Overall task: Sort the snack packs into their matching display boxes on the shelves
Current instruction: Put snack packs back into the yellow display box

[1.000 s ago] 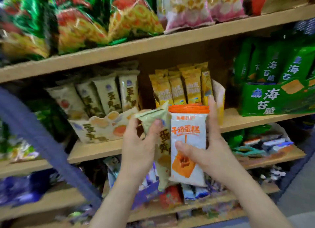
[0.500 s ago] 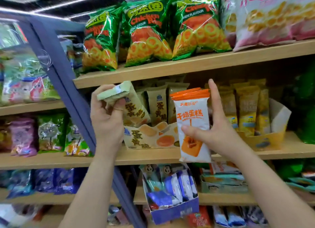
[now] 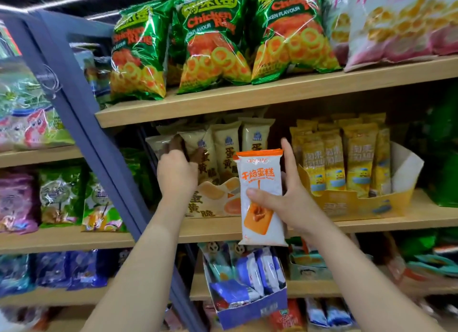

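Fingers of your left hand (image 3: 177, 174) curled round a cream pack (image 3: 156, 143) at the cream box (image 3: 205, 205); your right hand (image 3: 295, 202) held the orange-white pack (image 3: 260, 183).

The top wooden shelf (image 3: 272, 97) carries green Chicken Ring bags (image 3: 213, 46) and pink snack bags (image 3: 396, 21). On the middle shelf (image 3: 371, 223), a cream display box (image 3: 210, 205) stands beside a yellow display box (image 3: 359, 205). Lower down is a blue display box (image 3: 252, 309).

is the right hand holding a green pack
No, the right hand grips a white pack with an orange top edge.
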### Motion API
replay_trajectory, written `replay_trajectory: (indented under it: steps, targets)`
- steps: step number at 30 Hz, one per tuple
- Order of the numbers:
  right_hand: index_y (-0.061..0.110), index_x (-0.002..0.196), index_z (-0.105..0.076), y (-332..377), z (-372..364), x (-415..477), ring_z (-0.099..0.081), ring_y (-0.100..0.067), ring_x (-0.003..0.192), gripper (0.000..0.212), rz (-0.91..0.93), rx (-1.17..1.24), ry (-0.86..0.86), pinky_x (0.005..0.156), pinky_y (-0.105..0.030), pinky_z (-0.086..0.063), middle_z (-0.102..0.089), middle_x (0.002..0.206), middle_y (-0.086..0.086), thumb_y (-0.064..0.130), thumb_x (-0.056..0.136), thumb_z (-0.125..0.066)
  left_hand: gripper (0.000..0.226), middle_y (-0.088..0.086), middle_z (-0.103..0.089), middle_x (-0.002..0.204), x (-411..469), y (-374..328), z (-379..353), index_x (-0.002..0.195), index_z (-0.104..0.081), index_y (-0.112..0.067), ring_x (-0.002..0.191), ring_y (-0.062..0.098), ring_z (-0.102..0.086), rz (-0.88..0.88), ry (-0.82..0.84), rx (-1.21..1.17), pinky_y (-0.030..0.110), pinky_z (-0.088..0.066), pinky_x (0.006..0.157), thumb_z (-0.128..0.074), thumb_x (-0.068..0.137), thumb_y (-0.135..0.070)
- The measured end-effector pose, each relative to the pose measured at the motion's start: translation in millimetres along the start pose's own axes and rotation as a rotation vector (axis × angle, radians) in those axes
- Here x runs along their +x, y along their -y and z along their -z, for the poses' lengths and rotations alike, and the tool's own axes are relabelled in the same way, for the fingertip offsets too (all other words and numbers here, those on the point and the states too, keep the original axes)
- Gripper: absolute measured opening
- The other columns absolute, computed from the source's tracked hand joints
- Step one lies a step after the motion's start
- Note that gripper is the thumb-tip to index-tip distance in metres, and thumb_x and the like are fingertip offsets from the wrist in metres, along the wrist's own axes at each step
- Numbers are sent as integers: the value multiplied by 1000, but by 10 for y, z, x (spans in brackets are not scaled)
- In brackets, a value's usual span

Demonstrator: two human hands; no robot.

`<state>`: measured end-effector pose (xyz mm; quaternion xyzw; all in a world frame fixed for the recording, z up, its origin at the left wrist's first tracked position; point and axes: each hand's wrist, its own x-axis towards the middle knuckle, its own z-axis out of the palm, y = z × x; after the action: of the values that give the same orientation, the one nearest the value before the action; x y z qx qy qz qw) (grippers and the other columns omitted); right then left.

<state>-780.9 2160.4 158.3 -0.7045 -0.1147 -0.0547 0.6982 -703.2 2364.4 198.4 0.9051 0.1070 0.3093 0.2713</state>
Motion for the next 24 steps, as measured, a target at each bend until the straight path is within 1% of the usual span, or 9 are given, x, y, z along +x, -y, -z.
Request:
replay_trajectory:
  steps: [2, 4, 7, 9, 12, 15, 17, 21, 24]
  targets:
    - [65, 143, 1, -20, -29, -65, -70, -4, 98, 112, 2, 47, -26, 77, -32, -61, -60, 115, 25, 25, 76, -81, 40, 13, -56, 111, -158, -40, 40, 119, -48, -10, 101, 28, -58, 14, -123, -217, 37, -50, 81, -70, 85, -13]
    - [65, 141, -2, -45, -31, -105, -69, -1, 97, 110, 19, 56, -78, 72, -25, -60, -59, 122, 20, 26, 76, -81, 38, 2, -58, 96, -428, -112, 127, 114, -51, -22, 88, 12, -58, -151, -106, -448, 25, -51, 76, -75, 84, -22]
    - [61, 144, -6, -50, -40, -138, -66, 2, 100, 107, 60, 42, -149, 72, -17, -57, -59, 128, 12, 33, 73, -82, 53, -15, -66, 100, -996, -295, 209, 125, -48, -35, 94, -5, -62, -225, 534, -694, 9, -49, 75, -76, 80, -38]
    - [59, 145, -11, -44, -48, -183, -63, -2, 110, 93, 79, 50, -174, 88, -24, -56, -56, 136, 9, 52, 77, -75, 65, -15, -67, 114, -1257, -327, 103, 132, -45, -34, 105, 0, -64, -145, 799, -867, 17, -53, 84, -78, 77, -40]
    - [60, 141, -25, 9, 45, -317, -59, 7, 114, 50, 30, 112, -142, 94, -23, -53, -54, 136, 20, 54, 96, -48, 46, 2, -70, 116, -1362, -286, -39, 122, -60, -22, 107, 17, -68, 23, 693, -1101, 26, -56, 82, -78, 81, -30]
    - [57, 143, -28, 9, 234, -479, -61, 2, 114, 60, -52, 97, -96, 91, -31, -56, -59, 131, 25, 37, 94, -57, 41, 9, -71, 115, -1452, -289, -96, 118, -65, -16, 105, 23, -69, 191, 698, -1232, 29, -57, 80, -69, 79, -29]
    - [57, 134, -36, -1, 348, -588, -64, 5, 104, 67, -65, 60, -109, 77, -25, -58, -64, 117, 27, 21, 88, -70, 43, 13, -72, 114, -1512, -314, -113, 119, -64, -13, 105, 28, -69, 289, 751, -1278, 35, -59, 82, -66, 79, -27]
    - [43, 150, -29, -43, 637, -875, -66, -1, 107, 114, -124, -53, -188, 90, -30, -55, -66, 122, 16, 33, 58, -94, 52, 18, -71, 113, -1678, -392, -144, 111, -70, -9, 101, 32, -70, 344, 977, -1341, 37, -60, 75, -87, 66, -27]
    - [32, 131, -57, -104, 874, -1175, -70, -6, 100, 75, -162, -103, -210, 85, -31, -56, -74, 110, 12, 19, 65, -92, 73, 18, -73, 105, -1941, -513, -280, 93, -78, -14, 90, 31, -73, 343, 1166, -1302, 34, -59, 66, -100, 28, -37]
